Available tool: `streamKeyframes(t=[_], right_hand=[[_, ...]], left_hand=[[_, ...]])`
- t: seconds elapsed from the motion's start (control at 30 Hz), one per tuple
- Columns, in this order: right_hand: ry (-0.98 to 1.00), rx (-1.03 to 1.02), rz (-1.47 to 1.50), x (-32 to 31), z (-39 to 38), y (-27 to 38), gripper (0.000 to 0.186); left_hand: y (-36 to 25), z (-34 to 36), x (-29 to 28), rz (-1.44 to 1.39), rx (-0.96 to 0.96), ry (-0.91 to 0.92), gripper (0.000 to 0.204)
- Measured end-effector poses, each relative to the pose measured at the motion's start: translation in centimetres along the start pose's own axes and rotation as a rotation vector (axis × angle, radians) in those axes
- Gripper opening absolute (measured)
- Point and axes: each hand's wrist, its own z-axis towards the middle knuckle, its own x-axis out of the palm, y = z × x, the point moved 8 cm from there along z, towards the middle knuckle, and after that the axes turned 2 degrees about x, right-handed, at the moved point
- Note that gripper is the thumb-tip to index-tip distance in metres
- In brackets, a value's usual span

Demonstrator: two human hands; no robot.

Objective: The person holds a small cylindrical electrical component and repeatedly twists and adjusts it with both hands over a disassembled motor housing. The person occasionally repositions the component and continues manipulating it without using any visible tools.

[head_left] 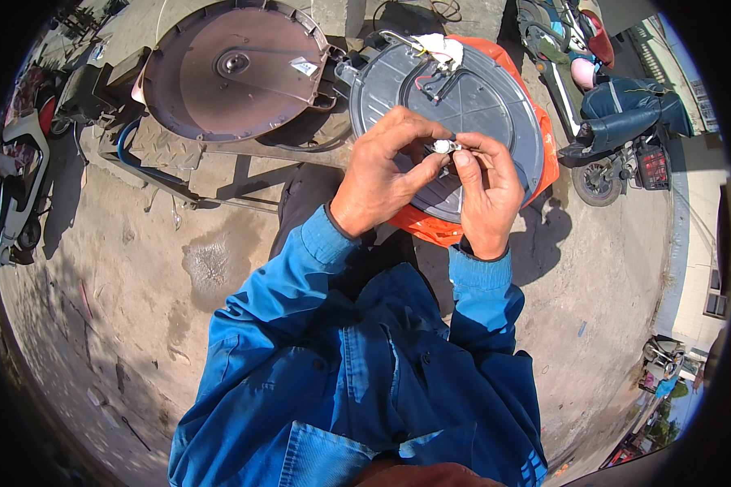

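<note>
Currently, head view: left hand (390,166) and right hand (487,191) meet in front of the body, fingertips nearly together. Grip: left thumb and finger pinch a small white part (442,147); right thumb and finger pinch its metallic end. Finer detail of the part is too small to tell. Position of part: between the two hands, seen against a grey round cover (503,122). An orange bag (549,166) shows past the cover's right and lower edges. Near the cover's upper edge: a white wad (445,52), with a red wire (419,82) just below. To the left, a brown round lid (191,89) sits over a metal frame (300,152). Wet patch (211,261) on the concrete ground (138,300). Both sleeves (272,280) are blue. Scooter (26,166) stands at far left.
</note>
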Motion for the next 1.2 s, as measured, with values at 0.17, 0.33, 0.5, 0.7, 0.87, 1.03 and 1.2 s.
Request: streamKeyframes(t=[0.17, 0.33, 0.5, 0.7, 0.87, 1.03, 1.2], right_hand=[[0.027, -0.092, -0.052, 0.2, 0.3, 0.7, 0.024], [0.036, -0.128, -0.085, 0.2, 0.3, 0.9, 0.029], [0.029, -0.167, -0.093, 0.3, 0.3, 1.2, 0.031], [0.030, -0.216, -0.113, 0.4, 0.2, 1.7, 0.032], [0.030, -0.290, -0.185, 0.4, 0.1, 2.6, 0.035], [0.030, -0.327, -0.216, 0.5, -0.1, 3.1, 0.036], [0.016, -0.322, -0.188, 0.5, -0.2, 3.0, 0.032]], left_hand=[[0.8, -0.1, 0.0, -0.154, -0.101, 0.021, 0.032], [1.9, -0.1, 0.1, -0.481, -0.249, 0.061, 0.031], [1.8, 0.1, -0.1, -0.517, -0.270, 0.108, 0.033], [2.1, 0.3, -0.3, -0.522, -0.285, 0.169, 0.034], [2.2, 0.4, -0.3, -0.512, -0.322, 0.210, 0.037], [2.2, 0.5, -0.2, -0.500, -0.329, 0.228, 0.039], [2.1, 0.6, -0.4, -0.502, -0.325, 0.216, 0.039]])
